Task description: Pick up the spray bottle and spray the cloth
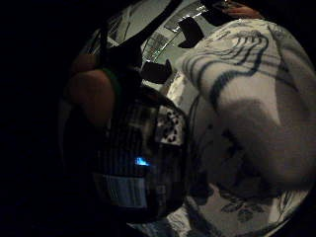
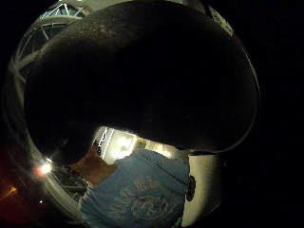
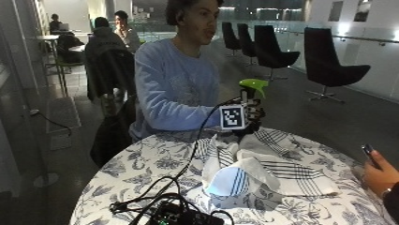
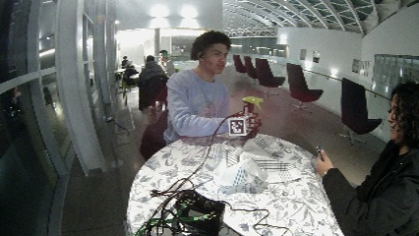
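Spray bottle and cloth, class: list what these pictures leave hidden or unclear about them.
- Spray bottle: the outside view shows only its green head; the gloved right hand and the marker hide the body.
- Nozzle direction: too small in both outside views.
- Cloth: crumpled, so the folds hide its underside.
- Thumb side palm view: a dark shape close to the palm fills it; what it is cannot be told.

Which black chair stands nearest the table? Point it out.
The rightmost black chair in the outside view, biggest, beside the railing; the other chairs line up farther back.
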Available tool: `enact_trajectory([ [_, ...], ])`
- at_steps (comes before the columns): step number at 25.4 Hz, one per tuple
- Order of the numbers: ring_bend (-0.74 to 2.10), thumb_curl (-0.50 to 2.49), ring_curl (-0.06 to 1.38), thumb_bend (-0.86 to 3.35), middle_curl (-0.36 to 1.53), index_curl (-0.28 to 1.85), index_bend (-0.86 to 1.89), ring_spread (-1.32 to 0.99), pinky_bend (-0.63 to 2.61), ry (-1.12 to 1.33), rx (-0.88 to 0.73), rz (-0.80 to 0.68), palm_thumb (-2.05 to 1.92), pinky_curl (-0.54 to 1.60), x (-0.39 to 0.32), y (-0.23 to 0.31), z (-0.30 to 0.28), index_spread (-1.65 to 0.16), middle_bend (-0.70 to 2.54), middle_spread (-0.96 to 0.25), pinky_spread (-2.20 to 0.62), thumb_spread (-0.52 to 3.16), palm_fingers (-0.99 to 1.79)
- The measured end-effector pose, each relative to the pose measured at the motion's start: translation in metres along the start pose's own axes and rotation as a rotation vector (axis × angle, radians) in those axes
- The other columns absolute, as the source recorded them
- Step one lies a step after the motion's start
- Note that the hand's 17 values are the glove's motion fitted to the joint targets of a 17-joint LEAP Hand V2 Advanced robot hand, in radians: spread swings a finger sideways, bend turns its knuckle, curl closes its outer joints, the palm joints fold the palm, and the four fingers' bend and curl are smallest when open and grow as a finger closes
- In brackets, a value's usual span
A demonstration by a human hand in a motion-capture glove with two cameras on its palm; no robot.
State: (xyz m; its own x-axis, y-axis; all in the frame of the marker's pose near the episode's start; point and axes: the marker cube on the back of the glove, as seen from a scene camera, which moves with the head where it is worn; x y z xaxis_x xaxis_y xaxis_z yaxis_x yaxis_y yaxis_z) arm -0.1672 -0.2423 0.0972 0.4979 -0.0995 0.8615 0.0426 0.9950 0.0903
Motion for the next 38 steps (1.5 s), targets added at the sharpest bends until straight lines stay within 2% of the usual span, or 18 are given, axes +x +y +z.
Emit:
enact_trajectory([
  [3, 0.36, 0.67, 0.37, -0.02, 0.47, 0.43, 0.16, 0.0, 0.13, -0.006, 0.013, -0.009, 0.98, 0.24, -0.001, -0.002, 0.002, -0.22, 0.27, -0.06, 0.25, 0.8, 0.99],
  [8, 0.37, 0.67, 0.38, -0.02, 0.48, 0.44, 0.16, -0.01, 0.12, 0.024, -0.077, -0.006, 0.99, 0.23, 0.006, 0.014, 0.005, -0.22, 0.3, -0.07, 0.25, 0.81, 0.98],
  [11, 0.34, 0.66, 0.38, -0.02, 0.48, 0.43, 0.12, -0.01, 0.17, 0.02, -0.065, 0.002, 0.99, 0.24, 0.005, 0.022, 0.001, -0.24, 0.29, -0.06, 0.25, 0.84, 0.87],
  [13, 0.33, 0.65, 0.39, -0.02, 0.46, 0.4, 0.03, 0.0, 0.26, 0.046, -0.061, 0.0, 0.97, 0.28, 0.0, 0.035, -0.012, -0.27, 0.24, -0.05, 0.24, 0.91, 0.7],
  [16, 0.38, 0.64, 0.4, -0.02, 0.45, 0.34, -0.02, 0.01, 0.34, 0.128, -0.029, -0.004, 0.95, 0.31, -0.009, 0.062, -0.043, -0.32, 0.21, -0.03, 0.24, 0.96, 0.61],
  [29, 0.41, 0.61, 0.38, -0.02, 0.46, 0.26, 0.11, 0.01, 0.25, 0.728, 0.293, 0.091, 0.93, 0.3, -0.012, 0.202, -0.234, -0.34, 0.33, -0.03, 0.22, 1.08, 0.75],
  [34, 0.39, 0.6, 0.37, -0.02, 0.45, 0.26, 0.13, 0.01, 0.22, 0.985, 0.275, 0.184, 0.92, 0.3, -0.004, 0.241, -0.293, -0.33, 0.35, -0.04, 0.21, 1.09, 0.78],
  [38, 0.38, 0.59, 0.36, -0.02, 0.45, 0.27, 0.13, 0.0, 0.2, 1.049, 0.259, 0.223, 0.92, 0.3, 0.004, 0.262, -0.321, -0.33, 0.35, -0.04, 0.21, 1.1, 0.79],
])
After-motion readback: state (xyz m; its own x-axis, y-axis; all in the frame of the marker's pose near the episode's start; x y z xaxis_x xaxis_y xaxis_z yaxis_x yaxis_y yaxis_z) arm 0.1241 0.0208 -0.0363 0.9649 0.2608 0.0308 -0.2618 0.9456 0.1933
